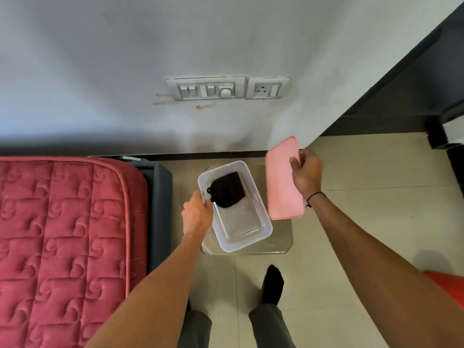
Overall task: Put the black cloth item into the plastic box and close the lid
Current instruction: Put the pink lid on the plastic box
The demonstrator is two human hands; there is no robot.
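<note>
The black cloth item point(227, 190) already lies inside the clear plastic box point(261, 219), bunched toward the far end with the near half of the floor bare, so what is left is the lid. The box stands on a small glass counter point(281, 243) just beside the bed point(62, 234), turned at an angle to the counter's edges. The left hand point(197, 216) rests against the box's left rim; its grip looks closed lightly on that wall, though the fingertips are partly hidden, so how firm the hold is cannot be told. The right hand point(307, 173) holds the pink lid point(282, 182) by its far right edge, the lid tilted and held off to the right of the box, not yet over it. The main risk is misalignment: gripped at one edge only, the lid may come down skewed to the angled box and seat on one side while riding up on the other. A loop of the cloth near the left wall could catch under the rim. Pressing down hard could also slide the light box on the smooth glass if the left hand's hold is loose.
</note>
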